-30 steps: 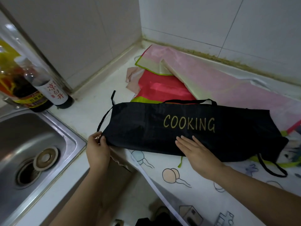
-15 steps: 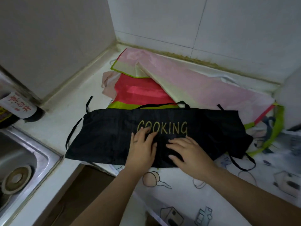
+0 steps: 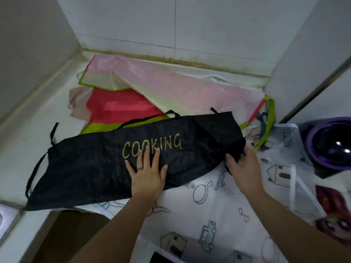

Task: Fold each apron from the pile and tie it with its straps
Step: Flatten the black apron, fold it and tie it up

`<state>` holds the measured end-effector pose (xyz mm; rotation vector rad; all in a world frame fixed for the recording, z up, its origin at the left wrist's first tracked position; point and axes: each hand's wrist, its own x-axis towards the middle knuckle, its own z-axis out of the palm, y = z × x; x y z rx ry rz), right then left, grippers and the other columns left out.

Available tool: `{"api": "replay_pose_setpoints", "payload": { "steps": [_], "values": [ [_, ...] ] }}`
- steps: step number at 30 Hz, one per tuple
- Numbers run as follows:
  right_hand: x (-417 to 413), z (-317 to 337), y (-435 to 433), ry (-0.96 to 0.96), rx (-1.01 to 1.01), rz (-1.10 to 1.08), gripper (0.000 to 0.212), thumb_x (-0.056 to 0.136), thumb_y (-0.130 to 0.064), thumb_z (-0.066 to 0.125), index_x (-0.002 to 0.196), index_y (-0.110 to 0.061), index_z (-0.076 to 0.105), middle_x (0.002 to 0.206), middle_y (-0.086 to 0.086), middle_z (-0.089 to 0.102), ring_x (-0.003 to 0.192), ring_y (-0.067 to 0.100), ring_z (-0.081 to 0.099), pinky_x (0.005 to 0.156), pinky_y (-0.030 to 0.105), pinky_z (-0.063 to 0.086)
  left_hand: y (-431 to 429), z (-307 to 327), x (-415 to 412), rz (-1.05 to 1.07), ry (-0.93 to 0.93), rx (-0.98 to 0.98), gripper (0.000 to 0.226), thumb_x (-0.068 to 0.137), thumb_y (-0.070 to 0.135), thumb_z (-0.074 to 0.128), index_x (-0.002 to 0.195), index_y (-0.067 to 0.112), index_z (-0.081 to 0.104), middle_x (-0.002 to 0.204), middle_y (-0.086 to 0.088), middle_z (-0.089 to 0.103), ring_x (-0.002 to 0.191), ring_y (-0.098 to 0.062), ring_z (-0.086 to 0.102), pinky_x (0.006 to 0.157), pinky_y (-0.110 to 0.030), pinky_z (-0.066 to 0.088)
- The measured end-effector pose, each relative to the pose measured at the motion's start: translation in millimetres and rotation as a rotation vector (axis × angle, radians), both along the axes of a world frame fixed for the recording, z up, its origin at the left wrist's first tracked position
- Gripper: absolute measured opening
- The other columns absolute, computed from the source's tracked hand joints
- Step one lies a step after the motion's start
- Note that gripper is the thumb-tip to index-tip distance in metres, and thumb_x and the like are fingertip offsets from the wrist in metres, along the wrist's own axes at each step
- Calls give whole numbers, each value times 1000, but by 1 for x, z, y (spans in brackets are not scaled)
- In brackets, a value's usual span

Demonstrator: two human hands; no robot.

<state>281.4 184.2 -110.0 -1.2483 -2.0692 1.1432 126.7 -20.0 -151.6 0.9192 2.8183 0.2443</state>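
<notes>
A black apron (image 3: 95,164) with gold "COOKING" lettering lies folded into a long band across the white counter. My left hand (image 3: 147,171) presses flat on its middle, fingers straight, just below the lettering. My right hand (image 3: 242,166) grips the band's right end, which is lifted and bunched between thumb and fingers. Thin black straps (image 3: 35,171) trail off the left end. Behind it lies the pile: a red apron with green trim (image 3: 121,109) and a pale pink one (image 3: 180,88).
A white apron printed with houses and cars (image 3: 218,215) covers the counter under my forearms. A purple bowl (image 3: 330,147) sits at the right. Tiled walls close the back and both sides. A sink corner (image 3: 7,215) shows at lower left.
My right hand slid from the apron's middle to its right end and took hold of it. My left hand stayed pressing the middle. The camera swung right, away from the sink.
</notes>
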Motion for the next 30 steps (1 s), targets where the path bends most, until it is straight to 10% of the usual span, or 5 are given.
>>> {"api": "replay_pose_setpoints", "payload": {
  "steps": [5, 11, 19, 24, 30],
  "values": [
    [-5, 26, 21, 77, -183, -62, 21, 97, -16, 51, 78, -12, 60, 73, 0, 57, 68, 14, 53, 58, 13, 41, 2, 0, 1, 6, 27, 10, 74, 87, 59, -2, 152, 29, 16, 160, -4, 11, 147, -26, 6, 112, -61, -5],
    [-9, 73, 63, 265, -394, 82, 27, 101, -19, 42, 78, -14, 56, 83, -1, 61, 79, 10, 59, 72, 23, 47, 0, -1, 0, 18, 33, 21, 75, 84, 60, -7, 152, 31, 8, 161, -1, 5, 148, -22, 1, 113, -58, -8],
    [1, 56, 57, 11, -189, -78, 24, 98, -26, 47, 85, -12, 61, 96, 15, 63, 98, 30, 59, 93, 47, 45, 2, 0, 1, 17, 24, 11, 76, 83, 61, -8, 152, 32, 5, 161, -1, 3, 148, -22, 0, 113, -59, -7],
    [24, 44, 0, 24, 38, -259, 36, 84, -28, 68, 112, -14, 50, 114, 6, 49, 94, 24, 51, 86, 33, 44, 2, 0, 1, 19, 20, 2, 77, 82, 61, -9, 152, 32, 4, 161, -1, 3, 148, -23, -1, 114, -60, -6],
    [23, 26, -48, -20, 35, -28, 19, 79, -20, 74, 84, -16, 56, 83, -1, 58, 69, 12, 54, 65, 21, 40, 3, 0, 1, 17, 14, -4, 78, 81, 61, -10, 152, 32, 3, 161, -1, 1, 147, -23, -2, 113, -59, -6]
  ]
}}
